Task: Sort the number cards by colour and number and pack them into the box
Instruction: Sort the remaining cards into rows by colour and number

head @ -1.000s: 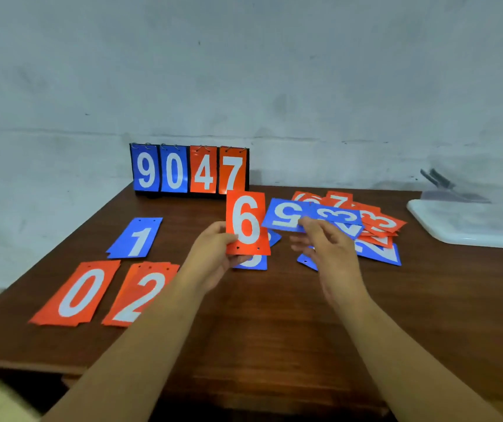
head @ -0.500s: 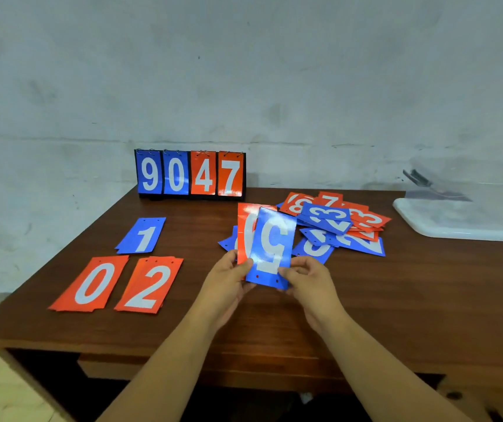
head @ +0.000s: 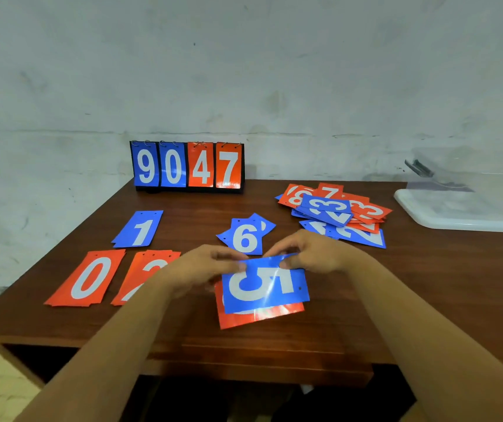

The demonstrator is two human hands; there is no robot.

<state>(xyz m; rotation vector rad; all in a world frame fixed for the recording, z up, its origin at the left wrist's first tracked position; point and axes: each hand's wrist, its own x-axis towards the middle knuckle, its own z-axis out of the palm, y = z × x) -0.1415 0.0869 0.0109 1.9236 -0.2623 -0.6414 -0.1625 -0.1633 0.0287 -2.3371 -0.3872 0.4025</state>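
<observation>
Both hands pinch a glossy blue plastic card marked 5 [head: 265, 284], held sideways over an orange card [head: 259, 319] at six o'clock on the brown wooden table [head: 183, 208]. The left hand [head: 210, 266] and right hand [head: 314, 254] curl thumb and fingers on its top edge, probably to separate the two colours. The mixed card heap [head: 335, 214] waits at two o'clock. I cannot tell what the clear plastic box [head: 472, 172] at three o'clock holds.

Single head-worn view, looking forward and down, close over the table [head: 366, 300], wall behind
</observation>
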